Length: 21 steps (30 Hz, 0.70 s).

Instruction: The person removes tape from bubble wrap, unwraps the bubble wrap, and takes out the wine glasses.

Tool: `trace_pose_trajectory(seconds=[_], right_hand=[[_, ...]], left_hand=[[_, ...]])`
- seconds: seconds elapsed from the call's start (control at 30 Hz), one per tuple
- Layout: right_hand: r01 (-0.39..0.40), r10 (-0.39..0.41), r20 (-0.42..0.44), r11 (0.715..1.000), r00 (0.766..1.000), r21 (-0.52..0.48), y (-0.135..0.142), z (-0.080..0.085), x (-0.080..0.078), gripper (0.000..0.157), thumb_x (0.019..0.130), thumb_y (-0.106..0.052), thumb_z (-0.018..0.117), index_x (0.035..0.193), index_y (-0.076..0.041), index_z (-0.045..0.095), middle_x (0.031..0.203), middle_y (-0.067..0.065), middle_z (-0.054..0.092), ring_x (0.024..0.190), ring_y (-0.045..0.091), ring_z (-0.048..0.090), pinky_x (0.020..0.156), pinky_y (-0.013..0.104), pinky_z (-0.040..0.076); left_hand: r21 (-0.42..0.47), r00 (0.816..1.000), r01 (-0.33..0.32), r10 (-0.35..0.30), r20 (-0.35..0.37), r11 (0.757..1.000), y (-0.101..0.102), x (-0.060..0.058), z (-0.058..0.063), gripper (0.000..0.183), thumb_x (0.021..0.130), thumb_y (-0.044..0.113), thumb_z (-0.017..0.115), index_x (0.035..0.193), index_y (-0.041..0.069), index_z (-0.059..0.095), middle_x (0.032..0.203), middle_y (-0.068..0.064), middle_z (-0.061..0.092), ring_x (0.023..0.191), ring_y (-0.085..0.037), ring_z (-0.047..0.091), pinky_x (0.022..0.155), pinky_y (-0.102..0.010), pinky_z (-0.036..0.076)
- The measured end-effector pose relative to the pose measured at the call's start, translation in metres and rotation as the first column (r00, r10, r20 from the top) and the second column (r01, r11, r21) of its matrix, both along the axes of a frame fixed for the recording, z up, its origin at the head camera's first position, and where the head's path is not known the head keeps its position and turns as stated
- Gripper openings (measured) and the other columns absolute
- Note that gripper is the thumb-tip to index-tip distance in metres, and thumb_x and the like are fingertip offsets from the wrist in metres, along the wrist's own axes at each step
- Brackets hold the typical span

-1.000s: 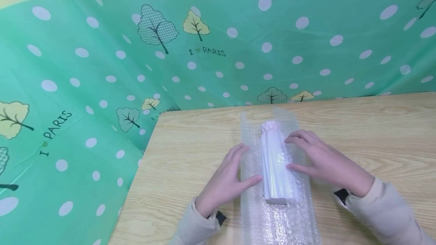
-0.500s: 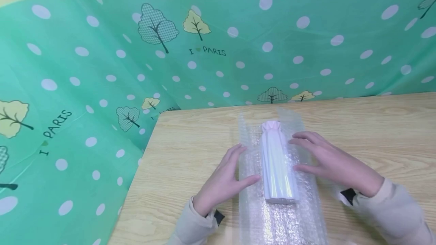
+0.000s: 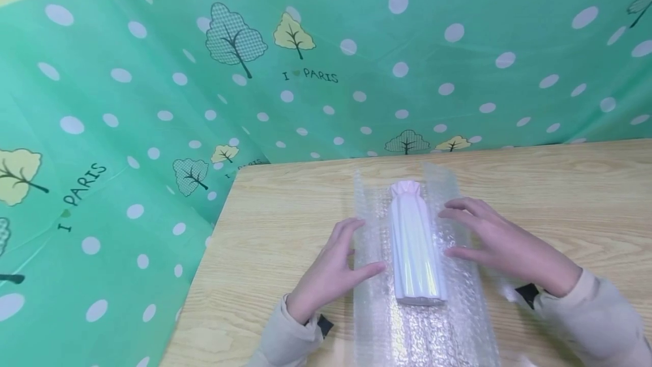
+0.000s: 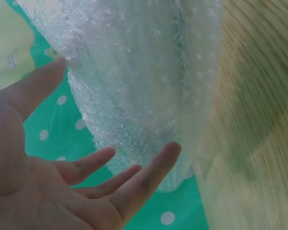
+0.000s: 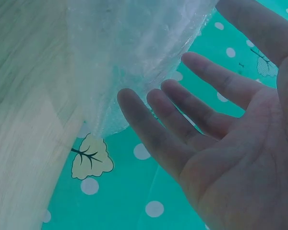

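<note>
A glossy white vase (image 3: 415, 248) with a pinkish, pleated neck lies on a long sheet of bubble wrap (image 3: 420, 336), its neck pointing away from me. My left hand (image 3: 331, 271) is at the sheet's left edge, thumb and fingers spread apart and holding nothing. On the other side, my right hand (image 3: 499, 242) hovers by the right edge with relaxed, parted fingers. In both wrist views the raised side of the bubble wrap (image 4: 134, 86) stands close to the fingertips, and it hides the vase there.
The sheet lies on a light wood-grain table (image 3: 265, 231). Behind and to the left hangs a green cloth (image 3: 168, 89) with white dots and tree prints, meeting the table's far and left edges.
Both hands have drawn apart from the vase, the right one farther to the right. The bubble wrap's sides have spread outward, leaving more of the vase uncovered.
</note>
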State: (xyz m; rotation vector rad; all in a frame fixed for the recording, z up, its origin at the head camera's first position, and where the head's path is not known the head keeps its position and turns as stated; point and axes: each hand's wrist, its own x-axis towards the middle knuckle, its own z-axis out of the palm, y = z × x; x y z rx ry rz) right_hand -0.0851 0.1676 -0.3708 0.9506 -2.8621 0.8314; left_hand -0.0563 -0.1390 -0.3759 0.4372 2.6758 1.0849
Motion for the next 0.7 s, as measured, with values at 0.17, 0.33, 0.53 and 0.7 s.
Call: trace_pose_trajectory(seconds=[0.17, 0.33, 0.53, 0.7], right_hand=[[0.009, -0.010, 0.038, 1.000, 0.999, 0.009, 0.004, -0.001, 0.001, 0.062, 0.081, -0.042, 0.067, 0.130, -0.010, 0.049, 0.133, 0.010, 0.041, 0.120, 0.028, 0.040, 0.091, 0.049, 0.044], [0.015, -0.016, 0.063, 1.000, 0.998, 0.012, 0.007, -0.005, 0.001, 0.063, 0.081, -0.041, 0.067, 0.131, -0.009, 0.048, 0.134, 0.011, 0.040, 0.121, 0.030, 0.038, 0.091, 0.052, 0.043], [0.010, -0.011, 0.036, 1.000, 0.999, 0.018, 0.011, -0.008, 0.002, 0.062, 0.078, -0.036, 0.071, 0.129, -0.008, 0.049, 0.132, 0.013, 0.042, 0.119, 0.031, 0.038, 0.090, 0.052, 0.044], [0.014, -0.015, 0.046, 1.000, 0.999, 0.022, 0.014, -0.008, 0.002, 0.063, 0.076, -0.031, 0.074, 0.129, -0.007, 0.049, 0.130, 0.013, 0.042, 0.118, 0.031, 0.039, 0.090, 0.052, 0.044]], left_hand=[[0.021, 1.000, -0.022, 0.021, 0.020, 1.000, -0.004, 0.000, -0.004, 0.087, 0.076, 0.058, 0.063, 0.144, 0.022, 0.023, 0.144, 0.005, 0.024, 0.105, -0.023, 0.054, 0.088, -0.036, 0.048], [0.025, 0.999, -0.028, 0.027, 0.029, 0.999, -0.007, 0.000, -0.008, 0.087, 0.075, 0.061, 0.062, 0.144, 0.023, 0.024, 0.142, 0.005, 0.026, 0.103, -0.021, 0.054, 0.087, -0.035, 0.049], [0.020, 0.999, -0.035, 0.034, 0.034, 0.999, -0.008, 0.000, -0.008, 0.087, 0.076, 0.058, 0.064, 0.144, 0.022, 0.024, 0.142, 0.003, 0.027, 0.103, -0.024, 0.054, 0.083, -0.034, 0.050], [0.018, 0.998, -0.044, 0.043, 0.041, 0.999, -0.009, 0.000, -0.008, 0.089, 0.074, 0.059, 0.064, 0.144, 0.020, 0.023, 0.142, 0.002, 0.027, 0.104, -0.026, 0.054, 0.082, -0.033, 0.051]])
